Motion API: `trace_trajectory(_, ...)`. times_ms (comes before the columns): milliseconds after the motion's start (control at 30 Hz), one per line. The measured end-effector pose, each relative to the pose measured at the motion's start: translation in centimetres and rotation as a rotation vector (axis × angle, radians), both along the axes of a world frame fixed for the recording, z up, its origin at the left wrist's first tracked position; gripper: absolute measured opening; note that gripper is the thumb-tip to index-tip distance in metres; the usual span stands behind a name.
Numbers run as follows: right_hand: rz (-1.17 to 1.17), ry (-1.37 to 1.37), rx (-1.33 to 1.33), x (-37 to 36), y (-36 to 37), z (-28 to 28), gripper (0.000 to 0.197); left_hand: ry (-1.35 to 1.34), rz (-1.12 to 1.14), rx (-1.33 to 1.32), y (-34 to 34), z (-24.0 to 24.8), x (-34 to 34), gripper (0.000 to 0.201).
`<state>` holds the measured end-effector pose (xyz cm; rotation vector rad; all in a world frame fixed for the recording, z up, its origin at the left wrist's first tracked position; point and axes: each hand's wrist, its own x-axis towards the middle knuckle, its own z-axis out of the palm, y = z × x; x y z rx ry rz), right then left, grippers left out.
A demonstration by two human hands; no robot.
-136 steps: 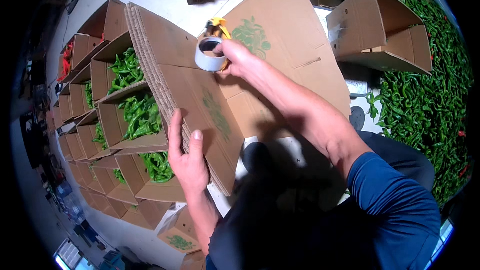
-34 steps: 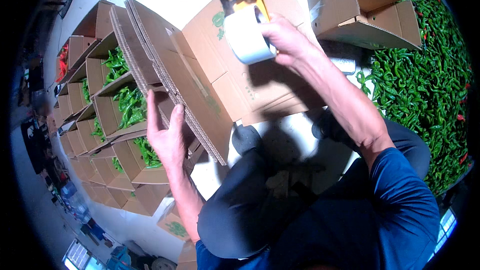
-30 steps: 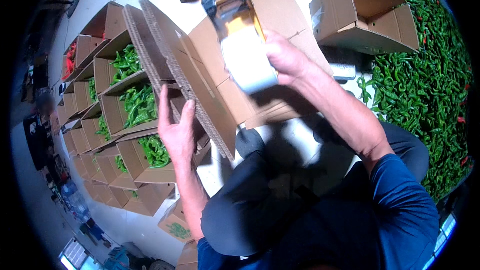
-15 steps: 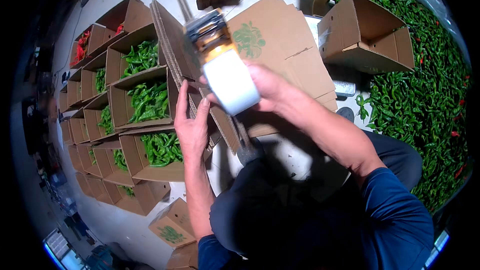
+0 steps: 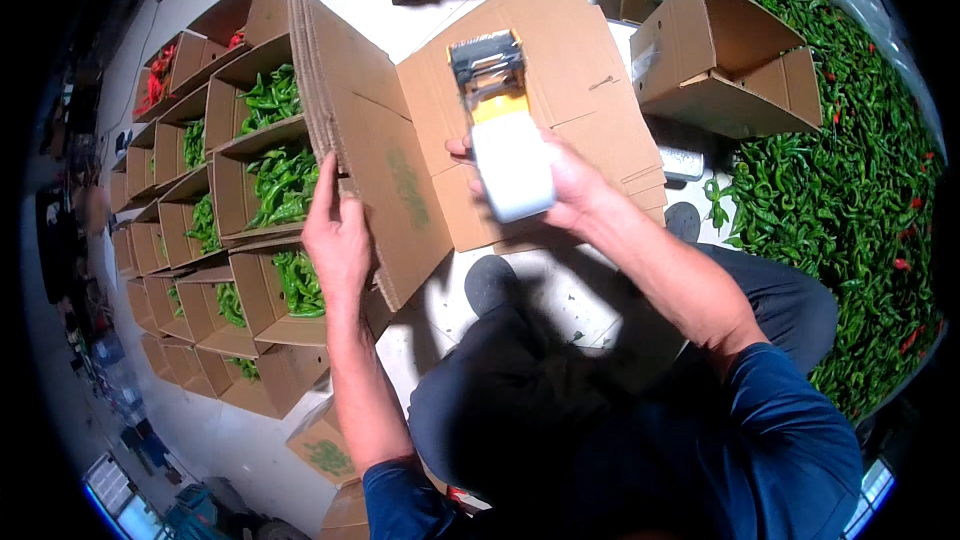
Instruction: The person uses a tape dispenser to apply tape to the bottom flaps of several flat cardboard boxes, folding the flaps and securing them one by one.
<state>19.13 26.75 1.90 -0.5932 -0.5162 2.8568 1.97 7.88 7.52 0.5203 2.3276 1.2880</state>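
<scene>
- your right hand [image 5: 572,178] grips the yellow-black white-tape dispenser [image 5: 505,130].
- your left hand [image 5: 337,245], grip unclear, touches folded brown cardboard [image 5: 375,130] at its edge; slack could topple it.

Our right hand [image 5: 572,180] holds a tape dispenser [image 5: 512,165] over flat cardboard [image 5: 565,60]; our left hand [image 5: 337,240] touches a cardboard stack's [image 5: 365,125] left edge.

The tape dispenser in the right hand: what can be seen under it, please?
Beneath the tape dispenser, flat cardboard sheets show around its outline. Whatever the dispenser and right hand cover cannot be seen.
</scene>
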Motion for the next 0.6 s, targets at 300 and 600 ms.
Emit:
trace_trajectory(300,-0.074,-0.688,0.617,-6.9,1.1,-7.1,0.02,0.214,-0.132,-0.013,-1.7,-1.6,-1.5,0.053)
trace_trajectory(600,-0.326,-0.853,0.394,-21.6,6.0,-14.1,0.021,0.132,-0.166,0.016,-1.8,-2.0,-1.8,0.053)
